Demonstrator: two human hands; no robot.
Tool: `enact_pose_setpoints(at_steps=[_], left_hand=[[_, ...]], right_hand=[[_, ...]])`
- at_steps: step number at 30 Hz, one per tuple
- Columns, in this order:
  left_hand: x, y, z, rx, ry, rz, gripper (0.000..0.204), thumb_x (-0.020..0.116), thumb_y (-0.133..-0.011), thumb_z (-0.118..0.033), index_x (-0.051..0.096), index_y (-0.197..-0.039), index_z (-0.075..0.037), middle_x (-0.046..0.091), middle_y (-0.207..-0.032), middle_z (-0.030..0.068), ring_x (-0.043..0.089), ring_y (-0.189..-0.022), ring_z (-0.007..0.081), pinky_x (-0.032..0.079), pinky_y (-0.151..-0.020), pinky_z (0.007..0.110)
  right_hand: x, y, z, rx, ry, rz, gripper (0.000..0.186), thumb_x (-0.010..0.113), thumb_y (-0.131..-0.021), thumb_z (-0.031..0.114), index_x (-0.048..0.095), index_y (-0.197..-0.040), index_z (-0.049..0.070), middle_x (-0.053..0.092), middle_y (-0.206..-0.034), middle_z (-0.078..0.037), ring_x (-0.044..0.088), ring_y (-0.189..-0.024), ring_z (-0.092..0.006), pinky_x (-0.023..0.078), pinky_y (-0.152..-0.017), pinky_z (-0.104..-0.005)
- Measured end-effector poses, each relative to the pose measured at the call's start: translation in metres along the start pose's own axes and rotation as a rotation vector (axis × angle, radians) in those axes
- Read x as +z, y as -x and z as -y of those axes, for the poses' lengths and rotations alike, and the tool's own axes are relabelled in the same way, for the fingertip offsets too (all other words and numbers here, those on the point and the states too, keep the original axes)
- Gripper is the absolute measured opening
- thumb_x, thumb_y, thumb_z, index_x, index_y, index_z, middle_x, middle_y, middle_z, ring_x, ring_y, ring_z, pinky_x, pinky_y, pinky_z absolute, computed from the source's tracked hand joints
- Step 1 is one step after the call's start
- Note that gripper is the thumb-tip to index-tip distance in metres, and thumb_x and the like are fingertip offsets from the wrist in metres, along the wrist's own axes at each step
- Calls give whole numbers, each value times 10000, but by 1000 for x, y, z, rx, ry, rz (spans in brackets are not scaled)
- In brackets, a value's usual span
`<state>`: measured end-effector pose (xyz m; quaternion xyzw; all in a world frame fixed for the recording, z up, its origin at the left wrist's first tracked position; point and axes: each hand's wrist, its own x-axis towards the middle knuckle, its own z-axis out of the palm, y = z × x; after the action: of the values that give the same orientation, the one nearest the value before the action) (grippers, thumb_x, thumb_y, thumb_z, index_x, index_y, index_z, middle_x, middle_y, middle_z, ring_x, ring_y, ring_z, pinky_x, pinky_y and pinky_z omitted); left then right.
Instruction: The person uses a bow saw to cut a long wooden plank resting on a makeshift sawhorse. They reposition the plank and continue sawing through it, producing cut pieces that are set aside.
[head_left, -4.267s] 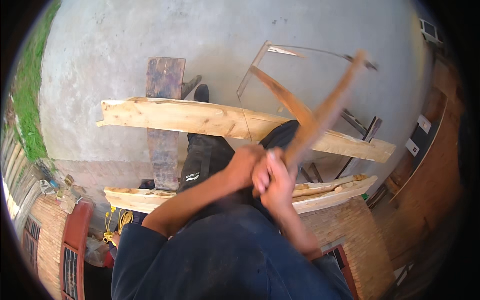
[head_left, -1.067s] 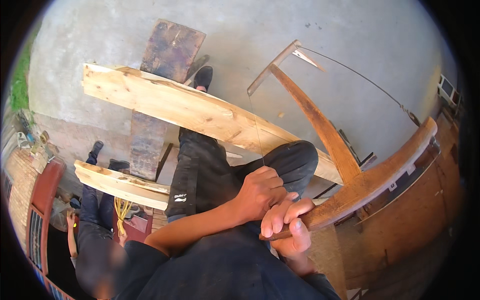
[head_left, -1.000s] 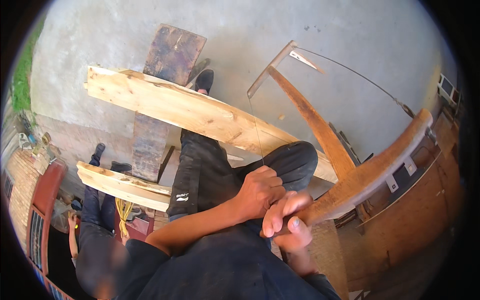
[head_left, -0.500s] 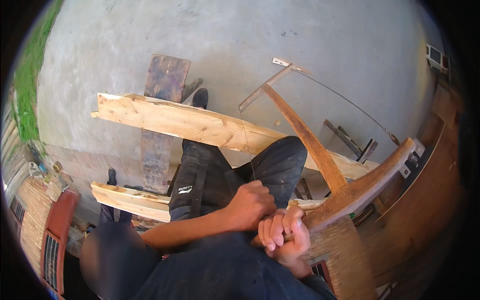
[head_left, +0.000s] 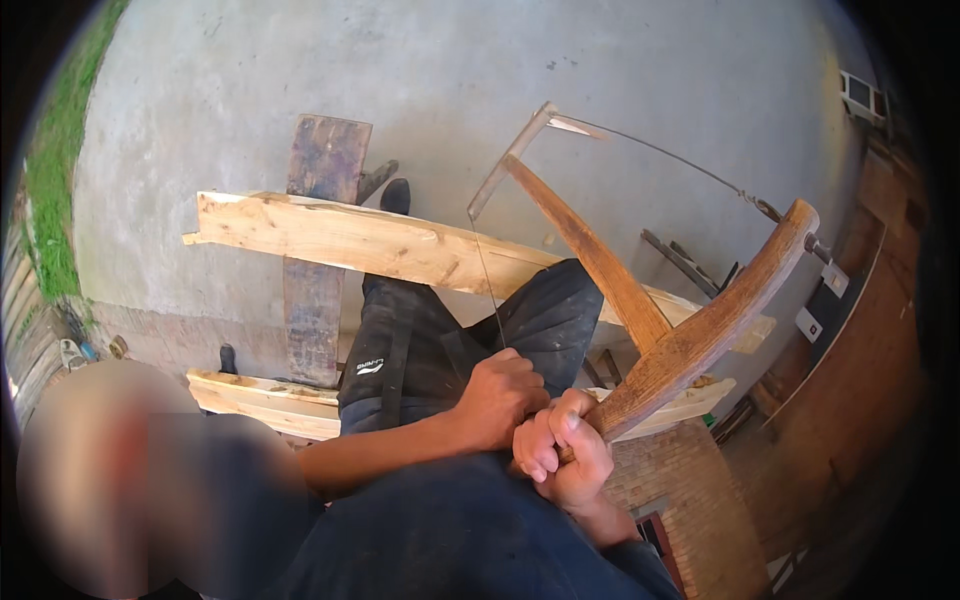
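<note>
I hold a wooden frame saw [head_left: 690, 365] in front of my body. My right hand [head_left: 566, 450] is wrapped round the lower end of its near arm. Beside it, touching, my left hand [head_left: 500, 400] is closed in a fist at the near end of the thin blade [head_left: 485, 262]. What lies inside the left fist is hidden. The blade runs away from me over a long pale timber [head_left: 330, 236], which crosses in front of my thighs. Whether it cuts into the wood cannot be made out. A twisted wire [head_left: 660, 150] joins the saw's upper ends.
A dark worn board [head_left: 330, 160] lies crosswise under the timber at the left. A second pale timber [head_left: 265, 400] sits nearer me. Dark wooden legs [head_left: 680, 262] stand beyond the saw. A brick wall [head_left: 670, 480] and brown panel [head_left: 830, 370] flank the right side.
The saw frame has tilted: the upper end of its near arm moved up and left, and its far arm shifted left. Both hands keep their grip nearly in place.
</note>
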<state>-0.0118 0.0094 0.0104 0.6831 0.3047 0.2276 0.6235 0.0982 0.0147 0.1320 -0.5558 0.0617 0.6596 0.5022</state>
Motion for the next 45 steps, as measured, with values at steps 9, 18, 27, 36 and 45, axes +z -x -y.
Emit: enact_pose_setpoints(at_steps=[9,18,27,36,45], left_hand=[[11,-6,107,-309,110,-76,223,743,-687,-211,642,-802,-48,651,-811,189,635,-820,418,509,-732,489],[-1,-4,32,-90,-23,-113,179,746,-613,-247,636,-663,-115,581,-699,77,594,-771,317,486,-710,414],[-1,1,54,-147,-10,-68,217,735,-648,-251,609,-712,-87,578,-720,121,601,-774,359,477,-683,475],[14,-1,95,-218,-83,-72,202,765,-625,-211,654,-684,-53,659,-778,158,651,-841,394,516,-713,499],[-6,13,82,-136,-41,-219,278,771,-665,-172,680,-892,-41,699,-921,154,689,-899,391,548,-756,463]], right_hand=[[-25,-119,-53,57,136,-164,383,649,-1017,221,426,-729,103,438,-551,-28,396,-411,-137,340,-420,-313],[0,-31,-17,11,-3,-45,313,538,-1054,187,407,-785,93,441,-552,-57,393,-411,-153,345,-413,-317],[-9,-49,-37,-16,-80,-111,343,526,-1066,239,393,-772,126,421,-575,-38,393,-447,-159,363,-432,-325],[-24,-90,-61,-47,34,-203,355,576,-1045,286,416,-757,153,381,-563,0,333,-415,-130,305,-424,-304],[-2,-92,-56,-39,128,-147,366,585,-1022,209,410,-714,115,402,-588,-22,377,-427,-133,328,-398,-303]])
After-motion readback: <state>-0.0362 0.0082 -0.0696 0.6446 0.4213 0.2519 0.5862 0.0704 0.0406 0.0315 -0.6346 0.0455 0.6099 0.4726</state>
